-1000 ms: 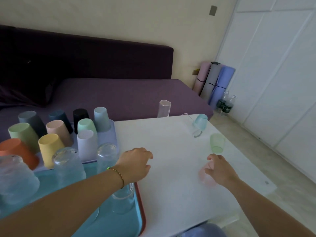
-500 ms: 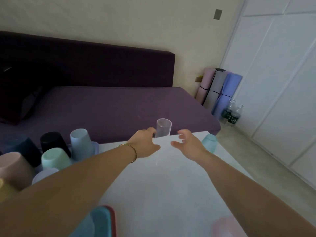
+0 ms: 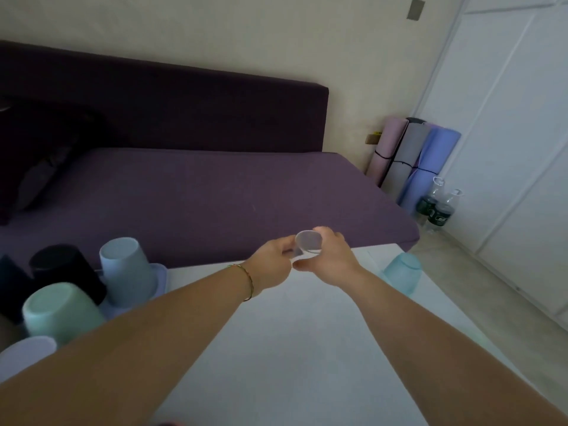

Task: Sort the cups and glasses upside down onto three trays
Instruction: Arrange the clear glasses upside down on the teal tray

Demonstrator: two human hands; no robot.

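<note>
A clear glass (image 3: 309,245) stands at the far edge of the white table (image 3: 301,348). My left hand (image 3: 272,265) grips it from the left and my right hand (image 3: 330,259) wraps round it from the right. A translucent blue cup (image 3: 401,272) sits upside down on the table to the right of my right wrist. At the left, a lilac tray (image 3: 159,273) carries upside-down cups: a pale blue one (image 3: 126,267), a black one (image 3: 66,272), a mint one (image 3: 60,312) and a white one (image 3: 27,352).
A purple sofa (image 3: 199,192) runs along the table's far edge. Rolled mats (image 3: 412,161) and two water bottles (image 3: 438,210) stand by the wall at the right, beside white doors (image 3: 507,133).
Both hands have reached across the table and closed round the clear glass. The view has tilted up and forward, so the teal tray and the green and pink cups are out of sight.
</note>
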